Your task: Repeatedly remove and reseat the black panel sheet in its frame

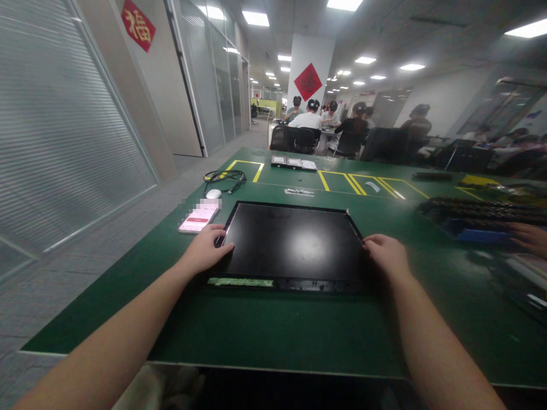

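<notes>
A person's two bare arms reach forward over a green desk [265, 330]; between the hands lies a flat black display panel [294, 245], face up and glossy, in the middle of the desk with its near edge toward the person; a thin green circuit strip [240, 282] runs along the left part of that near edge.

The left hand [207, 247] rests on the panel's left edge, fingers curled loosely over the rim; the right hand [387, 253] rests on the right edge the same way, fingers bent onto the frame; both hands touch the panel without clearly clamping it, and it lies flat on the desk.

Just left of the panel sits a smartphone [199, 219] with a pink screen; beyond it are a white mouse [213, 193] and a coiled black cable [225, 178]; yellow tape marks boxes farther back, where small trays [294, 163] sit. Another person's hand [530, 236] shows at the far right, near a dark rack of parts [478, 210]; seated people fill the background.

Judged risks: with only light fingertip contact, the smooth panel could slip or twist if lifted unevenly; the exposed circuit strip could bend or snag on the desk; a sideways slide could nudge the phone.
</notes>
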Demonstrator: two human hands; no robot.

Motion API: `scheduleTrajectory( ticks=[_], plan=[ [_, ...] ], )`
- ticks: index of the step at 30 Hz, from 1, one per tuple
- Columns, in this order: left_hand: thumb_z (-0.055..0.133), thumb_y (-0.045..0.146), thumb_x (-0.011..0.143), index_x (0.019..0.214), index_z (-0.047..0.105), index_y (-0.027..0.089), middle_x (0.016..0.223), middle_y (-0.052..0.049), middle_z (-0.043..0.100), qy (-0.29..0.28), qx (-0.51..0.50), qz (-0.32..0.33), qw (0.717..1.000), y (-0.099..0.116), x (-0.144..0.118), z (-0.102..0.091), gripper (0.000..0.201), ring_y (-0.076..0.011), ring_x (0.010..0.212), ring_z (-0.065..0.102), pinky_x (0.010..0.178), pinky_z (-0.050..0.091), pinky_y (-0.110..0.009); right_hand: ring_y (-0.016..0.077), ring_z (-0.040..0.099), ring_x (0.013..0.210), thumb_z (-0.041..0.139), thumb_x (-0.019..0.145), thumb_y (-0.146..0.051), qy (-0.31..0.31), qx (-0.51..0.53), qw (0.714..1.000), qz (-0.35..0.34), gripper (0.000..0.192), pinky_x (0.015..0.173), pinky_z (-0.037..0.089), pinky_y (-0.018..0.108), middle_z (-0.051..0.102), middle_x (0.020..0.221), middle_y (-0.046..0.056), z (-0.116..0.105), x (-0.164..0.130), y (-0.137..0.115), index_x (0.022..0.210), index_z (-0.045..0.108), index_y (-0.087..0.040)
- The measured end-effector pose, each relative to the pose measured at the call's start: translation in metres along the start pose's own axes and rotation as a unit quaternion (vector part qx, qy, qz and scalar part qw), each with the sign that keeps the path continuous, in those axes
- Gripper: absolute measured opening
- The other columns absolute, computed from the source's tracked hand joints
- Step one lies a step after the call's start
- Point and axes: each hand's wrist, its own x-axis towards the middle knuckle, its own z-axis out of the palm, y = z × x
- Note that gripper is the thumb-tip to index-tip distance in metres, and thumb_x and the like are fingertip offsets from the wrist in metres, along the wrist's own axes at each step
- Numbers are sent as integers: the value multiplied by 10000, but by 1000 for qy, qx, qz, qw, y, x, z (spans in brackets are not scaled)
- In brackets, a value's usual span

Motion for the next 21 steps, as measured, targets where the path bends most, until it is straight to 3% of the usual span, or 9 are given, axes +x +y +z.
scheduleTrajectory(
  ticks=[21],
  plan=[
    [638, 563, 745, 1026, 743, 174, 1357, -180, 602, -11, 4, 27, 1000, -5, 1, 5, 492, -400, 1290, 574, 1170, 407, -534, 234, 700, 743, 581, 739, -332, 16, 15, 1000, -10, 276, 710, 494, 331, 784, 835, 65, 0, -1, -1, 868, 801, -224]
  ],
)
